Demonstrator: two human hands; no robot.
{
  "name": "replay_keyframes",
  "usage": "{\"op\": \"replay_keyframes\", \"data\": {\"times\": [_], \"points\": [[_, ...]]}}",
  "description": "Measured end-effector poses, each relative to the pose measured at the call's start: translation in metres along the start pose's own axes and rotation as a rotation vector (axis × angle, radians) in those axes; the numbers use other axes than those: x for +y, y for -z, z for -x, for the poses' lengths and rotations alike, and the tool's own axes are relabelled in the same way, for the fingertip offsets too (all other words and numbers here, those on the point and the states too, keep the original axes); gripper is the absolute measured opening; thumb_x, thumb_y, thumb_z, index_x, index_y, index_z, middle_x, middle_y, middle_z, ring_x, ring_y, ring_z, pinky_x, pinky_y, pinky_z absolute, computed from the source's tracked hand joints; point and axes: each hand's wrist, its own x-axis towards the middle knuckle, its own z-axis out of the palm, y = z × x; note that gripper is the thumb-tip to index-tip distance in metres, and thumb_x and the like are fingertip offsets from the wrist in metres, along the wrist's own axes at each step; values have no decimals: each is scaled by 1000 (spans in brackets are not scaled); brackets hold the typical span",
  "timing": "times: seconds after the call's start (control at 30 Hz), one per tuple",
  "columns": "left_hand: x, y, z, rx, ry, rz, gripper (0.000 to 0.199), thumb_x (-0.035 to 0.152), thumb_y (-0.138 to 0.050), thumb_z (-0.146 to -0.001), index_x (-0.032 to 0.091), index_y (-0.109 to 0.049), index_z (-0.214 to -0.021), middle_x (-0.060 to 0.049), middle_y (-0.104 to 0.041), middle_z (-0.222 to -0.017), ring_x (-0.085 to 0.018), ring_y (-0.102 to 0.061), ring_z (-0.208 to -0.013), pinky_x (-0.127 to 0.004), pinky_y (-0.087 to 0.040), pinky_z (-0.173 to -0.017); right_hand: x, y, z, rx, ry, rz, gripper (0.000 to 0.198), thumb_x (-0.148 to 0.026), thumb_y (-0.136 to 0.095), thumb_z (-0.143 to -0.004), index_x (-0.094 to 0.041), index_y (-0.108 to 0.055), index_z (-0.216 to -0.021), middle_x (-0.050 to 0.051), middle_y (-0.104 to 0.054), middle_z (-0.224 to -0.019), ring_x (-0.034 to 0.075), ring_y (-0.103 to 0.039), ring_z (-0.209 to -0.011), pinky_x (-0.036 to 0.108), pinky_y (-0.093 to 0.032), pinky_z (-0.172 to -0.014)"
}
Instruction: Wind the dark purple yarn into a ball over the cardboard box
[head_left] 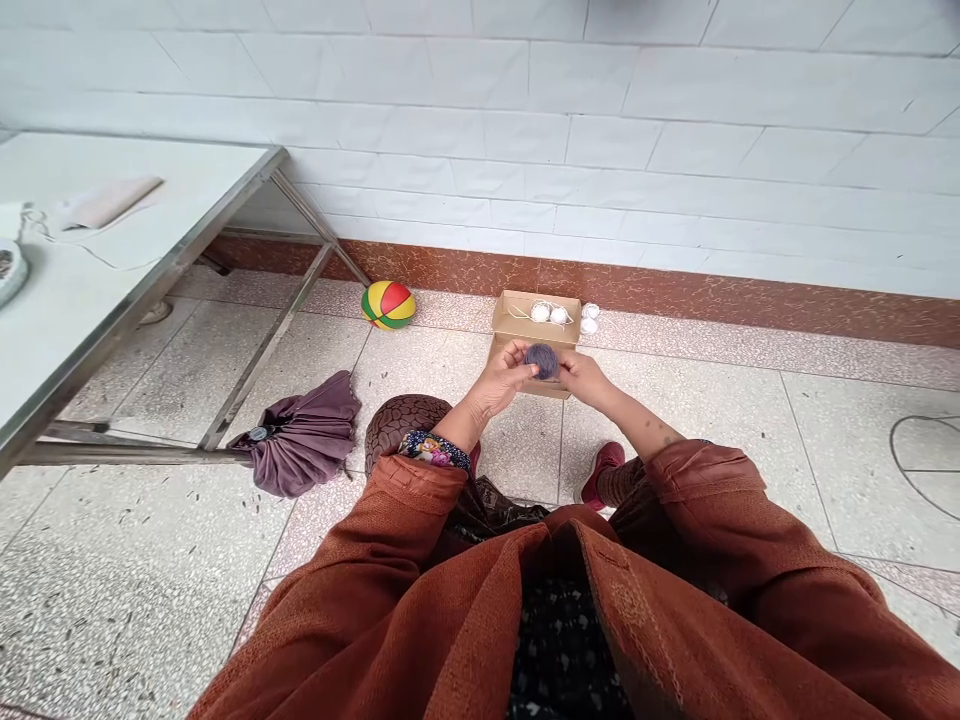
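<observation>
My left hand (501,382) is closed around a small purple-grey ball of yarn (541,361), its thumb across the near side. At the ball's right edge, my right hand (585,378) has its fingers pinched together on the yarn; whether they grip a loose strand or the ball itself is too small to tell. Below both hands is an open cardboard box (510,312) on the floor, partly hidden by them. White yarn balls (541,312) with a loose strand lie at its far side. Other white balls (590,318) sit just right of the box.
A red, yellow and green ball (388,304) rests on the floor near the tiled wall (600,140). A folded purple umbrella (307,435) leans by the metal-framed table (180,165) at left. A wire loop (926,460) lies far right. My knee and a red shoe (604,470) are below.
</observation>
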Motion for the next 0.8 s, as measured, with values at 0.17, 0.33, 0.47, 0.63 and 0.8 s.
{"op": "replay_keyframes", "data": {"times": [0.17, 0.33, 0.47, 0.63, 0.8], "points": [[-4, 8, -7, 275, -2, -214, 50, 26, -90, -64, 21, -59, -103, -1, -69, -101, -16, -64, -91, -33, -51, -88, -12, 2, 12, -196, 186, 5, 23, -39, -63, -104, -24, -77, -95, 5, -76, -91, 22, -69, -86, 34, -53, -83], [-5, 4, -2, 94, 122, -361, 48, 21, -91, -60, 19, -61, -98, 0, -66, -91, -15, -60, -84, -34, -48, -86, -15, 18, 5, 35, 164, 14, 23, -40, -62, -104, -24, -75, -93, 6, -76, -92, 23, -67, -86, 36, -53, -85], [0, -2, 4, -127, 132, -104, 52, 29, -95, -61, 20, -62, -101, -2, -69, -99, -16, -65, -92, -34, -50, -91, -4, 9, -3, 108, 59, 21, 23, -34, -62, -101, -23, -71, -83, 5, -74, -85, 23, -65, -85, 35, -52, -83], [-2, 4, -2, 94, 5, 39, 50, 31, -92, -67, 22, -60, -104, -2, -71, -106, -17, -68, -96, -35, -54, -91, -3, -5, 5, -44, 23, 11, 21, -36, -62, -100, -22, -72, -88, 3, -73, -82, 21, -64, -80, 32, -50, -76], [-8, 11, -7, 311, 54, -248, 46, 19, -89, -65, 19, -61, -101, -1, -70, -98, -16, -65, -89, -33, -52, -87, -17, 5, 13, -199, 140, -67, 27, -45, -63, -102, -22, -74, -92, 2, -72, -82, 17, -61, -73, 30, -47, -72]]}}
